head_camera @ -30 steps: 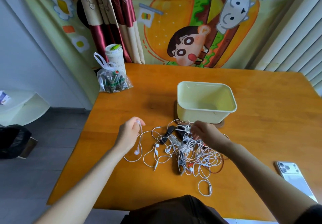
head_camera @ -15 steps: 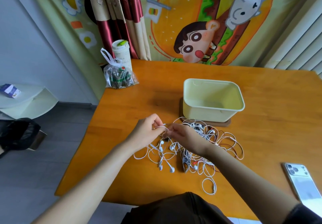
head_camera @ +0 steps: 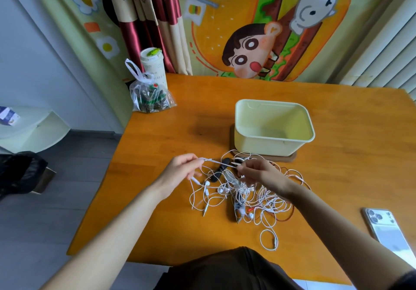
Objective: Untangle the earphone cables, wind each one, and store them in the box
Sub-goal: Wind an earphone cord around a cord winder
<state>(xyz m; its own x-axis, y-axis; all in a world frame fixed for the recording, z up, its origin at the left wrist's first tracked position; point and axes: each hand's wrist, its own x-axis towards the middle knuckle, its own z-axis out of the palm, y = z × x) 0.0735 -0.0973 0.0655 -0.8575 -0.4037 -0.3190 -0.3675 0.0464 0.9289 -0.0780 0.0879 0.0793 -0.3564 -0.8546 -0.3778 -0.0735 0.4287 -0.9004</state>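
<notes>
A tangled heap of white earphone cables (head_camera: 265, 201) lies on the wooden table (head_camera: 337, 177), mixed with reddish wires and dark clips. My left hand (head_camera: 182, 169) pinches one white cable raised a little above the heap. My right hand (head_camera: 258, 172) pinches the same cable further along, so a short stretch runs taut between the two hands. Earbuds (head_camera: 221, 190) dangle and lie below my left hand. The pale yellow box (head_camera: 273, 146) stands just behind the heap on a brown mat, holding nothing.
A white phone (head_camera: 388, 231) lies near the table's right front edge. At the back left corner stand a clear plastic bag (head_camera: 149, 100) and a white cup (head_camera: 154, 68). A small cable loop (head_camera: 269, 240) lies in front of the heap.
My left hand lifted a cable from the heap's left side and my right hand came over to meet it. The hands have since drawn slightly apart, tightening the cable.
</notes>
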